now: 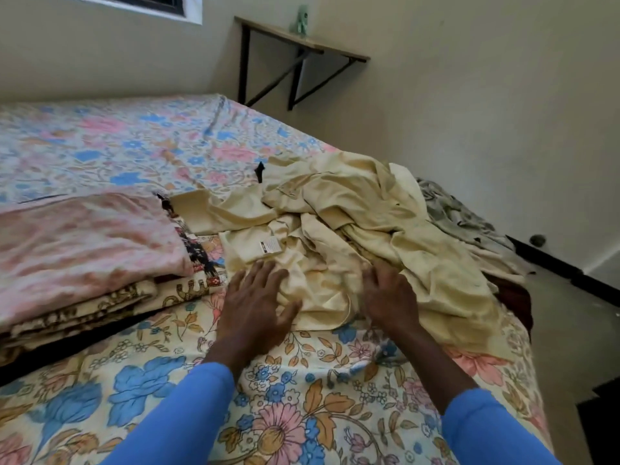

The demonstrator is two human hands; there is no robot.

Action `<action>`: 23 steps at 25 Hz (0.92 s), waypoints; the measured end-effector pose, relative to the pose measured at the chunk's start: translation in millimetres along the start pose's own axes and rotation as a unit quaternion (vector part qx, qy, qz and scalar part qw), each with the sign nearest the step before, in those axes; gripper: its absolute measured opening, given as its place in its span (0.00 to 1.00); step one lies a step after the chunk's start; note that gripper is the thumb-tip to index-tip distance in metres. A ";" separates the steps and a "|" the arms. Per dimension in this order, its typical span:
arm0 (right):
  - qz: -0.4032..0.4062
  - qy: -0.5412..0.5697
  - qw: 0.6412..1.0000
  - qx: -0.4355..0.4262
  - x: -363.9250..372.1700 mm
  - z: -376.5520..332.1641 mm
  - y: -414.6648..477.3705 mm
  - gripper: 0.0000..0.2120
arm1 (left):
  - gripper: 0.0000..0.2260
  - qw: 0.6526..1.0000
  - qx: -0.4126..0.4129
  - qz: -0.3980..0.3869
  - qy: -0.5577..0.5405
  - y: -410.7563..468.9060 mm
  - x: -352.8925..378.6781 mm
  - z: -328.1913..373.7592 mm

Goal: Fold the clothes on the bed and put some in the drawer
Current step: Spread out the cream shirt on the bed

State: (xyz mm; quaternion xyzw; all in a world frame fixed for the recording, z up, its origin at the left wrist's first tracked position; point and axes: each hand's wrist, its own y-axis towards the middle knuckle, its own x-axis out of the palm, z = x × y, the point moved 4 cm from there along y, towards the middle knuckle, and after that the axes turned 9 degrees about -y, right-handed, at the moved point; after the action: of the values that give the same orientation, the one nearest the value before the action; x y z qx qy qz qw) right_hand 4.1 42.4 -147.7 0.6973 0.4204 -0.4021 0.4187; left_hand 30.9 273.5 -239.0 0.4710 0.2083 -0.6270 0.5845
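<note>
Pressing cream garment flat; left hand, right hand fingers spread | folded stack left | grey cloth right

Soft, even daylight, moderately bright; no hard glare, no blown highlights. Window at top left edge, pane dark; light source not plain. Walls flat, dull beige. Dark shadow band under folded pile at left; faint shadow behind wall shelf brackets. Left hand and right hand slightly smeared by motion blur; pink top of pile soft too. Strong wide-angle bend: bed edge and walls lean toward corners. Fine detail smoothed overall.
</note>
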 end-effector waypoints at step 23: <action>0.075 0.343 0.845 0.403 -51.3 105.6 -52.5 0.29 | 0.47 0.973 -0.033 -0.171 -0.153 -6.6 -7.3 20.7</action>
State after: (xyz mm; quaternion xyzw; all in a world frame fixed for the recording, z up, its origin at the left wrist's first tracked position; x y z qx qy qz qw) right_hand -83.0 -52.2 -148.2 0.9274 0.2847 -0.2391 -0.0415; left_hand 16.7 262.1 -225.1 0.3078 0.2145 -0.7752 0.5083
